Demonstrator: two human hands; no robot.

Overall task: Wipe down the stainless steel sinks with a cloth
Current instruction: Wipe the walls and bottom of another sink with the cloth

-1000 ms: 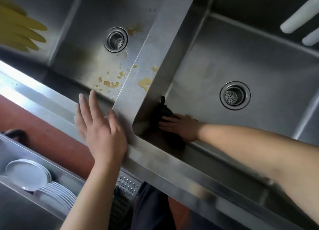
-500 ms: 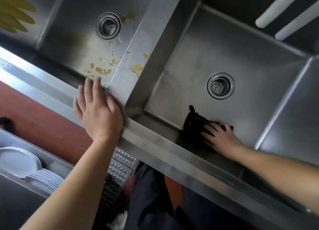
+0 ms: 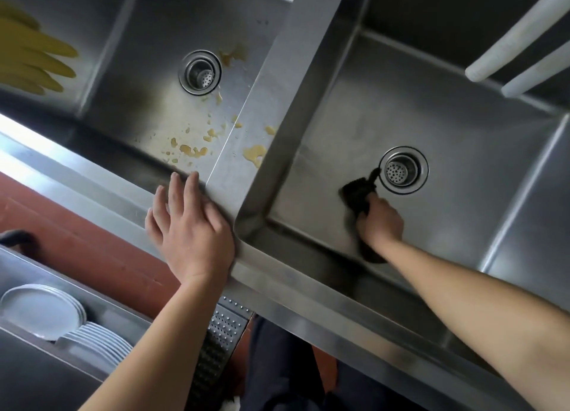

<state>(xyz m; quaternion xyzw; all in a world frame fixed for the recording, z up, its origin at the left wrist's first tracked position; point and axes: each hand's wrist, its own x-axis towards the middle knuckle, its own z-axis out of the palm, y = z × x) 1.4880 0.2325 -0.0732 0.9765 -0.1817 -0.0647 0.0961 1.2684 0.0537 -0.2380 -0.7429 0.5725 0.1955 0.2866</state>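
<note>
Two steel basins lay side by side: the right sink [image 3: 462, 126] had bare floor all round its drain [image 3: 403, 170], while the left sink [image 3: 148, 102] held yellow splatter [image 3: 192, 150] near the divider [image 3: 277, 86]. Your left hand [image 3: 192, 228] lay flat, fingers straight, on the near rim. Your right hand [image 3: 381, 221] gripped the dark cloth [image 3: 357, 194] just left of that drain.

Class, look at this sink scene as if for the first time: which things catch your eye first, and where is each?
The yellow-brown splatter stands out, spread over the left sink's floor and onto the divider between the basins. In the right sink, the right hand holds a black cloth against the floor beside the drain. The left hand rests flat on the front rim.
</note>
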